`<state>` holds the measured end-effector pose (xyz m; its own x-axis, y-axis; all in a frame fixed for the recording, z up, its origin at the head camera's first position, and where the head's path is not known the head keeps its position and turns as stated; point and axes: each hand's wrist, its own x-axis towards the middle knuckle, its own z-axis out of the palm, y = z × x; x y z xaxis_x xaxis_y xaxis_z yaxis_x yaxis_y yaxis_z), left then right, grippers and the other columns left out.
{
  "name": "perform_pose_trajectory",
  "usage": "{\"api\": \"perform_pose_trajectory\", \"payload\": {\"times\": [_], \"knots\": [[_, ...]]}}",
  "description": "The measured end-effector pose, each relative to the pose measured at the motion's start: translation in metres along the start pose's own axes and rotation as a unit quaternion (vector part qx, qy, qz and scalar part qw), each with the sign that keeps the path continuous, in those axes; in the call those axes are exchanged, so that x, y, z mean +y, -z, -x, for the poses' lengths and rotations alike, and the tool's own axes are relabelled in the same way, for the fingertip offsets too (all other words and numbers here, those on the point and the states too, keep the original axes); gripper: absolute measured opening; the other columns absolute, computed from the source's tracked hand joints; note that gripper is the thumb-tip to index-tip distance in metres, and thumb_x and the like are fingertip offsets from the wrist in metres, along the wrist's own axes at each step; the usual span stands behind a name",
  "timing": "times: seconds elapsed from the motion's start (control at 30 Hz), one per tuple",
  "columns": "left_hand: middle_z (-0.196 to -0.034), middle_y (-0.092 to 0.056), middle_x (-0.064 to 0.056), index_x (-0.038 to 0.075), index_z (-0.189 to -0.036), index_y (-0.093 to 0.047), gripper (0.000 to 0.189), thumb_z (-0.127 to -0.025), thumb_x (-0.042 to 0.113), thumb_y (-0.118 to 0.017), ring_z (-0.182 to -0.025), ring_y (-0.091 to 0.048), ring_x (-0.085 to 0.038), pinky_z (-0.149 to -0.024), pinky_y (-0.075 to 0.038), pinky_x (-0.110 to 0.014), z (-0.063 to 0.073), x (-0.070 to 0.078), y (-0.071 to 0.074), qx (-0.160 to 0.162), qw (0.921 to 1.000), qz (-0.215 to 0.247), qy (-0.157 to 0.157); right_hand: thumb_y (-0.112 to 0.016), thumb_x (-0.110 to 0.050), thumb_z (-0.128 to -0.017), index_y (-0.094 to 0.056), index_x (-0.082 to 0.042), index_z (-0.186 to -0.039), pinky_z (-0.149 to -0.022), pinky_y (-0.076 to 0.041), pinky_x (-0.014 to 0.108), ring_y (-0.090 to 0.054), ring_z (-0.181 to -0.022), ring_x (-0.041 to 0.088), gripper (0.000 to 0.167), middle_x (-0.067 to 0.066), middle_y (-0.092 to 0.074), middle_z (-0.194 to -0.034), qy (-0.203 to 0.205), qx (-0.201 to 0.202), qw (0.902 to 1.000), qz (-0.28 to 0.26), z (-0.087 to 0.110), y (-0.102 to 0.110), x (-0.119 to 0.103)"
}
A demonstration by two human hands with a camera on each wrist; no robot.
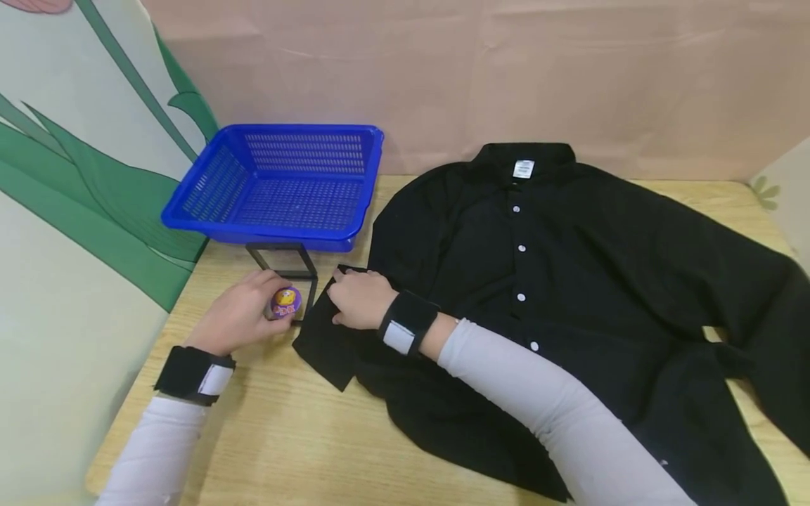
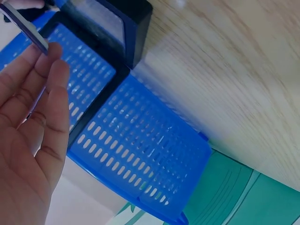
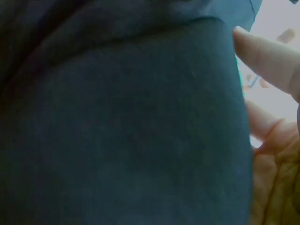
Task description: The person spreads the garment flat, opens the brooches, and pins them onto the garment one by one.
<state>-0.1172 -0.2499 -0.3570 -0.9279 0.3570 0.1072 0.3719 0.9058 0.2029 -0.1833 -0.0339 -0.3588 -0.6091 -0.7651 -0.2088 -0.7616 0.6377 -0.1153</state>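
My left hand pinches a round purple badge with a yellow cartoon figure, between thumb and fingers. In the left wrist view the badge shows edge-on at the fingertips. Right beside it stands a black hinged frame, its two panels unfolded; clear film spans one panel in the left wrist view. My right hand rests on the sleeve end of a black button-up shirt. In the right wrist view its finger and thumb lie apart along the edge of the dark cloth.
A blue perforated basket stands behind the frame at the back left of the wooden table. The shirt spreads over the middle and right of the table. A pinkish sheet covers the wall behind.
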Motion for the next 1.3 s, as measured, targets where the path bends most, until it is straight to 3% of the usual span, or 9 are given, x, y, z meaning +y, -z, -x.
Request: {"api": "perform_pose_trajectory", "payload": {"times": [0.1,0.27,0.4,0.7,0.97,1.3], "knots": [[-0.109,-0.065,-0.013,-0.001,-0.115,-0.065,0.051,-0.073,0.025,-0.077,-0.102,-0.059,-0.028,-0.085,-0.054,-0.042,-0.003,0.001,0.001,0.004,1.0000,-0.003,-0.002,-0.068,-0.042,-0.092,-0.071,-0.018,-0.121,-0.090,-0.056,0.047,-0.059,-0.126,0.028,0.038,0.012,-0.058,-0.141,-0.001,0.015,0.9999,0.007,0.005,0.007,0.002],[-0.110,-0.065,-0.014,-0.001,-0.115,-0.065,0.052,-0.073,0.027,-0.078,-0.103,-0.059,-0.028,-0.086,-0.054,-0.042,-0.006,0.004,0.001,0.005,0.9999,-0.010,-0.010,-0.068,-0.039,-0.092,-0.074,-0.015,-0.102,-0.078,-0.057,0.044,-0.066,-0.098,0.023,0.026,0.005,-0.071,-0.106,-0.011,0.032,0.9993,-0.012,0.016,0.014,0.007],[-0.112,-0.065,-0.015,-0.001,-0.114,-0.066,0.052,-0.073,0.028,-0.078,-0.105,-0.059,-0.030,-0.088,-0.053,-0.044,-0.009,0.007,0.000,0.009,0.9998,-0.012,-0.016,-0.069,-0.037,-0.092,-0.074,-0.015,-0.095,-0.082,-0.056,0.045,-0.066,-0.097,0.023,0.023,0.005,-0.073,-0.099,-0.014,0.043,0.9987,-0.020,0.024,0.015,0.010],[-0.118,-0.064,-0.014,0.001,-0.117,-0.065,0.052,-0.074,0.029,-0.077,-0.110,-0.059,-0.030,-0.091,-0.053,-0.045,-0.013,0.016,-0.004,0.005,0.9998,0.001,-0.018,-0.068,-0.036,-0.093,-0.075,-0.019,-0.112,-0.078,-0.057,0.047,-0.058,-0.122,0.041,0.027,0.008,-0.072,-0.115,-0.025,0.087,0.9957,-0.019,0.043,0.017,0.014],[-0.114,-0.066,-0.014,0.001,-0.117,-0.066,0.053,-0.075,0.031,-0.077,-0.109,-0.060,-0.029,-0.093,-0.053,-0.044,-0.018,0.029,-0.002,0.021,0.9992,0.003,-0.034,-0.067,-0.037,-0.093,-0.072,-0.019,-0.121,-0.093,-0.054,0.055,-0.046,-0.138,0.040,0.033,0.009,-0.061,-0.140,-0.029,0.114,0.9930,-0.009,0.061,0.023,0.020],[-0.114,-0.066,-0.013,0.002,-0.116,-0.066,0.053,-0.074,0.033,-0.078,-0.107,-0.061,-0.029,-0.087,-0.056,-0.043,-0.021,0.044,-0.002,0.035,0.9977,-0.011,-0.057,-0.069,-0.036,-0.093,-0.072,-0.018,-0.122,-0.091,-0.056,0.053,-0.047,-0.137,0.042,0.035,0.010,-0.058,-0.143,-0.037,0.145,0.9886,-0.017,0.089,0.030,0.030]]}}
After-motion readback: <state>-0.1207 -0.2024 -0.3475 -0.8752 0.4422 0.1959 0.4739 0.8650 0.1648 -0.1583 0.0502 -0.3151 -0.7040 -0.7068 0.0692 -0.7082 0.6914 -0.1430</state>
